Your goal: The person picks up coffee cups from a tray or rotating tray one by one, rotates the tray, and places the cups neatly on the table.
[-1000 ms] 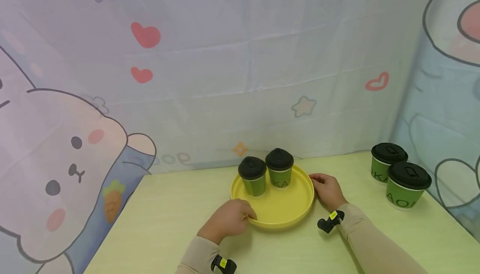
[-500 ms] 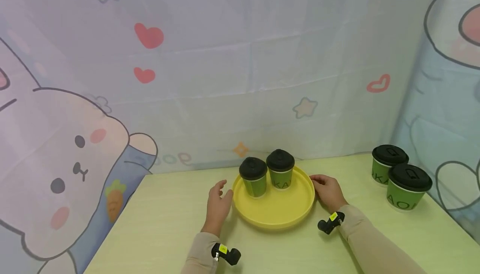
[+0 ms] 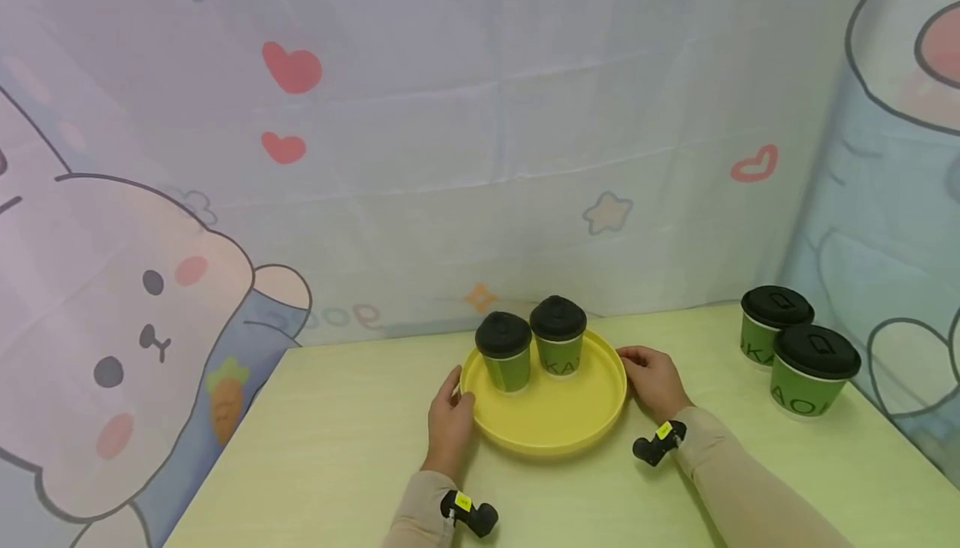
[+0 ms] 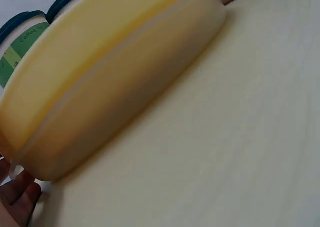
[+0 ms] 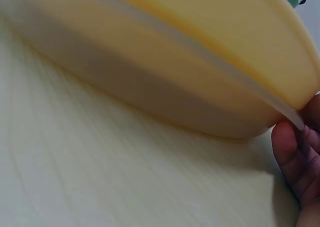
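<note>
A round yellow tray (image 3: 551, 424) carries two green paper cups with black lids, the left cup (image 3: 510, 371) and the right cup (image 3: 560, 356), both upright toward its back left. My left hand (image 3: 452, 431) is at the tray's left rim, thumb and fingers about the edge; in the left wrist view its fingers (image 4: 22, 192) show beside the rim's end. On the opposite side, my right hand (image 3: 657, 384) grips the rim. The right wrist view shows the edge between its thumb and fingers (image 5: 285, 142).
Two larger green cups with black lids, a rear cup (image 3: 757, 344) and a front cup (image 3: 805, 391), stand at the right of the pale table (image 3: 322, 448). A printed cloth (image 3: 420, 156) hangs behind the table.
My left hand let go of the tray's front-left edge, swung out to the left with fingers spread, and came back onto the left rim. The right hand and the cups stayed in place.
</note>
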{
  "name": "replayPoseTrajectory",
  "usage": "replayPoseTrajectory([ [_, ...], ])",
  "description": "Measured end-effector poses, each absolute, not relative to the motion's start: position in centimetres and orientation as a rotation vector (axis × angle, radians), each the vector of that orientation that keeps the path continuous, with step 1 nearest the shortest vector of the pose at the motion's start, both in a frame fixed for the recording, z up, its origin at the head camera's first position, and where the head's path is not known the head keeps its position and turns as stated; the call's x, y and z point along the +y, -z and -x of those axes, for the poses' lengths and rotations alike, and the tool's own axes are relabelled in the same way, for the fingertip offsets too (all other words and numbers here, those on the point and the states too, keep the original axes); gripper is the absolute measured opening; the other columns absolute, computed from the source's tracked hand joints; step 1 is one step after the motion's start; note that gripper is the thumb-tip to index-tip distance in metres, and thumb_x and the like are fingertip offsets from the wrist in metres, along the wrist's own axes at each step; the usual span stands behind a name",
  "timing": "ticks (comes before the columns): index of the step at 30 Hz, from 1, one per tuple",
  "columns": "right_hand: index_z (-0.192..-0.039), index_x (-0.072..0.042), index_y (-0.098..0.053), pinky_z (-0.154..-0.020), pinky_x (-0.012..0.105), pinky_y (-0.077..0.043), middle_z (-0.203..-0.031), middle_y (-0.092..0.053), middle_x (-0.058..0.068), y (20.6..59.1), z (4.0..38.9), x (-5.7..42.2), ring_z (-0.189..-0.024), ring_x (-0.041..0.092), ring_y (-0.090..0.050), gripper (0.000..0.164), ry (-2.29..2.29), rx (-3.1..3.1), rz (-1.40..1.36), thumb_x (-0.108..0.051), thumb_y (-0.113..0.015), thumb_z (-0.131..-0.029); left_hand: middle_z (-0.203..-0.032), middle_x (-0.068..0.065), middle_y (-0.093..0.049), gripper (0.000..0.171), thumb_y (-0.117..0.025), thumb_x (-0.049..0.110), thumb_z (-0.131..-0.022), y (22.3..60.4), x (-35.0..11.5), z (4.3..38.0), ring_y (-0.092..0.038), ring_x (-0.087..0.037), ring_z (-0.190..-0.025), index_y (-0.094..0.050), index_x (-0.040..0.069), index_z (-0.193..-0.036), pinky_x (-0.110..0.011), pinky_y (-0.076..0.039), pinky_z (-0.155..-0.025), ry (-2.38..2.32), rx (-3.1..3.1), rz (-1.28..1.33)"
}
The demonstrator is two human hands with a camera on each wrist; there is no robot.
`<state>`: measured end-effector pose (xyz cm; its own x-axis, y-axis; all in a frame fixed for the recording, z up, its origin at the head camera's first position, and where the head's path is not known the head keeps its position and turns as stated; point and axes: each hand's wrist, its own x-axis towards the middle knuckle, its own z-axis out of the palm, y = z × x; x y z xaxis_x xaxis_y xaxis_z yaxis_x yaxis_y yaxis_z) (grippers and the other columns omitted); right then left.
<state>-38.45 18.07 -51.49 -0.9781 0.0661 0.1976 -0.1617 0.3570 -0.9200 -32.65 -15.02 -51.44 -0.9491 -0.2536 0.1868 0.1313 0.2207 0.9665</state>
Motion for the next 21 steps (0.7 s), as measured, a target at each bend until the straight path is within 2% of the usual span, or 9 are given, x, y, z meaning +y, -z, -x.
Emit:
replayPoseTrajectory([
  [6,-0.121,0.004,-0.066,-0.072,0.026,-0.053,-0.112,-0.067,0.018,50.6,38.9,18.3,-0.089,0.021,-0.061,0.032,-1.664,-2.5,-0.085,-0.021,-0.054,-0.104,-0.154,-0.01,-0.047,0.054,-0.05,0.009,-0.097,51.8,-14.7,32.6,-0.039,-0.03,-0.144,-0.048,0.008,-0.151,-0.045,-0.035,-0.116,1.684,-2.2,-0.137],
  [10,-0.125,0.004,-0.063,-0.069,0.033,-0.056,-0.113,-0.064,0.021,47.8,40.2,18.7,-0.085,0.025,-0.062,0.035,-1.538,-2.562,-0.186,-0.022,-0.049,-0.105,-0.154,-0.008,-0.047,0.054,-0.051,0.011,-0.097,51.8,-14.7,32.6,-0.04,-0.029,-0.144,-0.049,0.009,-0.151,-0.044,-0.036,-0.116,1.651,-2.196,-0.137],
  [13,-0.131,0.001,-0.06,-0.081,0.045,-0.057,-0.124,-0.059,0.022,44.5,41.2,18.6,-0.099,0.034,-0.062,0.036,-1.341,-2.601,-0.332,-0.019,-0.048,-0.103,-0.154,-0.008,-0.047,0.054,-0.051,0.011,-0.097,51.8,-14.9,32.6,-0.039,-0.028,-0.144,-0.049,0.009,-0.151,-0.044,-0.036,-0.116,1.651,-2.192,-0.132],
  [16,-0.137,-0.004,-0.058,-0.096,0.055,-0.048,-0.14,-0.049,0.019,40.7,41.8,18.1,-0.121,0.04,-0.053,0.042,-1.141,-2.661,-0.549,-0.011,-0.049,-0.097,-0.153,-0.007,-0.048,0.053,-0.052,0.012,-0.097,51.9,-14.8,32.6,-0.04,-0.028,-0.144,-0.05,0.01,-0.15,-0.045,-0.035,-0.116,1.655,-2.196,-0.138],
  [18,-0.141,-0.008,-0.056,-0.104,0.059,-0.042,-0.149,-0.043,0.017,38.4,42.1,17.6,-0.133,0.041,-0.044,0.049,-0.981,-2.72,-0.73,-0.007,-0.051,-0.092,-0.153,-0.007,-0.048,0.053,-0.052,0.012,-0.097,52.0,-14.8,32.6,-0.04,-0.028,-0.144,-0.051,0.011,-0.15,-0.046,-0.035,-0.116,1.657,-2.2,-0.138],
  [21,-0.146,-0.015,-0.052,-0.107,0.06,-0.038,-0.158,-0.033,0.015,35.8,42.1,16.1,-0.145,0.041,-0.03,0.063,-0.704,-2.83,-0.988,-0.002,-0.054,-0.084,-0.153,-0.007,-0.049,0.053,-0.052,0.013,-0.096,52.1,-14.9,32.7,-0.04,-0.029,-0.144,-0.051,0.012,-0.15,-0.047,-0.035,-0.116,1.66,-2.197,-0.137],
])
